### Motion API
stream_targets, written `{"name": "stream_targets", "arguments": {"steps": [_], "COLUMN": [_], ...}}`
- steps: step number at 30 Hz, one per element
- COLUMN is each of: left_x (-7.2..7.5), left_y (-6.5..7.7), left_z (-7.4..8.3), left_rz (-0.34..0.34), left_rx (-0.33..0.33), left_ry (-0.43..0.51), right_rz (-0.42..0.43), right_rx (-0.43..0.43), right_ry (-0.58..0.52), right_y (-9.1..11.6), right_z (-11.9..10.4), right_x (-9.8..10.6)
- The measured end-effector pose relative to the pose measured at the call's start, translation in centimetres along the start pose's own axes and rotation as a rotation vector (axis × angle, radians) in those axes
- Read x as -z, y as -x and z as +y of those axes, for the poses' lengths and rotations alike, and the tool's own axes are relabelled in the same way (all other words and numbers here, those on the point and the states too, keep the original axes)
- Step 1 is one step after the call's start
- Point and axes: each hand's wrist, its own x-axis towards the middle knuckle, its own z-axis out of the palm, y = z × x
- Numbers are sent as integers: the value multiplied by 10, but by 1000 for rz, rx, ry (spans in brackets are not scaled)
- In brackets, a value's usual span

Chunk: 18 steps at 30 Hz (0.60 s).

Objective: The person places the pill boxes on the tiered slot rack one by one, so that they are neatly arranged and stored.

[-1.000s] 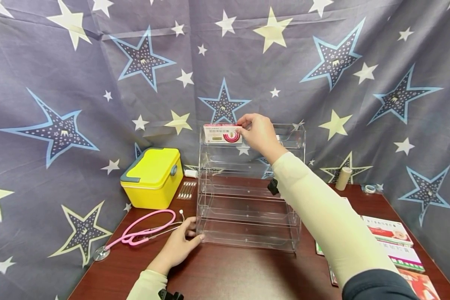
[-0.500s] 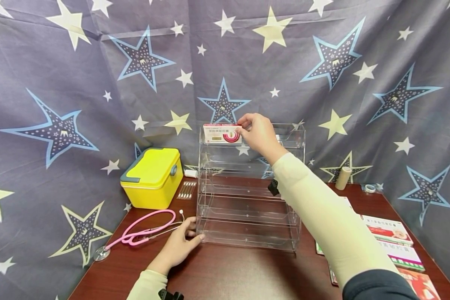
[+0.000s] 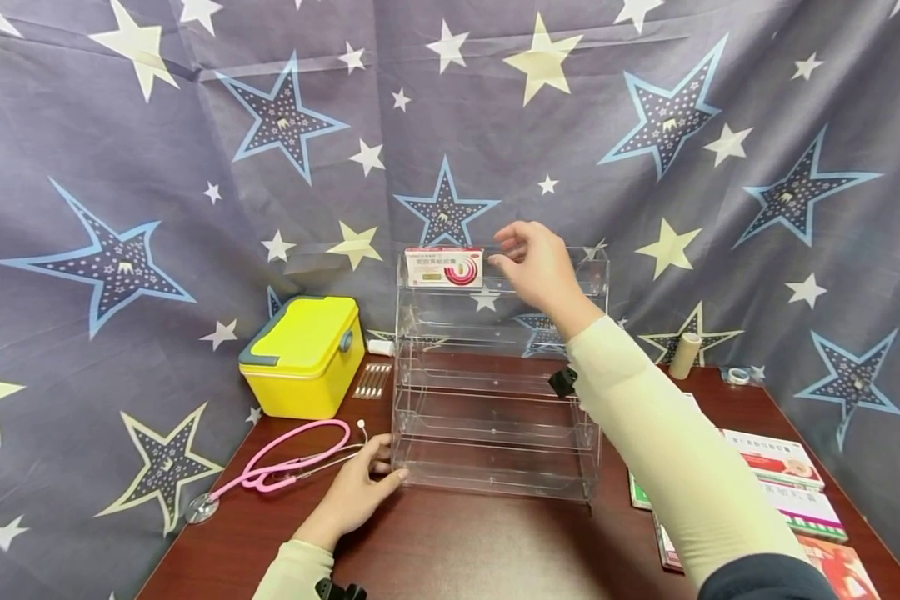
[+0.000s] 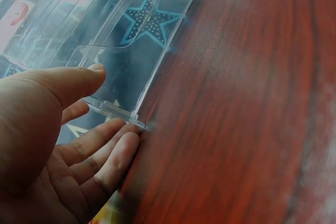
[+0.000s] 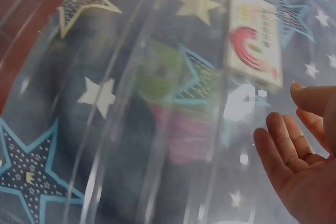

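Observation:
A clear acrylic display rack [image 3: 495, 479] with several tiers stands upright on the dark red table. A white medicine box [image 3: 444, 268] with red arcs sits at the left of its top tier. Just right of that box is my right hand [image 3: 536, 262], its fingers apart from the box and holding nothing; the right wrist view shows a gap between fingertips and box [image 5: 254, 40]. My left hand [image 3: 360, 487] is at the rack's lower left corner. In the left wrist view its relaxed fingers [image 4: 118, 158] touch that corner, while the thumb [image 4: 79, 82] lies across the front side.
A yellow case [image 3: 300, 358], a pink stethoscope [image 3: 300, 429] and a pack of cotton swabs [image 3: 372, 380] lie left of the rack. Several medicine boxes [image 3: 776, 458] lie on the right, partly hidden by my right arm. Behind them stand a beige roll [image 3: 686, 356] and a tape roll [image 3: 738, 377].
My right hand has let go of the medicine box and drawn back to the right. The box stays on the top tier, and my left hand has not moved.

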Motion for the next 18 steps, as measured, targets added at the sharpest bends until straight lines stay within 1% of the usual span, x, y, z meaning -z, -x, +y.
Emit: {"name": "stream_targets", "arguments": {"steps": [3, 6, 10, 12, 14, 15, 16, 18], "left_x": [0, 0, -1, -1, -1, -2, -2, -1], "left_y": [1, 1, 3, 2, 2, 1, 1, 1], "left_z": [0, 0, -2, -3, -4, -4, -5, -5], "left_rz": [-1, 4, 8, 6, 6, 7, 6, 8], "left_rx": [2, 8, -3, -19, -33, -42, -40, -38], "left_ry": [5, 3, 11, 8, 3, -1, -5, -11], "right_rz": [69, 151, 244, 273, 273, 255, 224, 113], "right_rx": [28, 46, 49, 29, -22, -51, -85, -151], "right_ry": [-30, -85, -155, -153, -111, -89, -59, 11], "right_y": [15, 34, 62, 77, 91, 97, 104, 119], "right_z": [8, 24, 55, 77, 103, 118, 134, 168], "right_x": [23, 51, 94, 114, 130, 135, 139, 144]}}
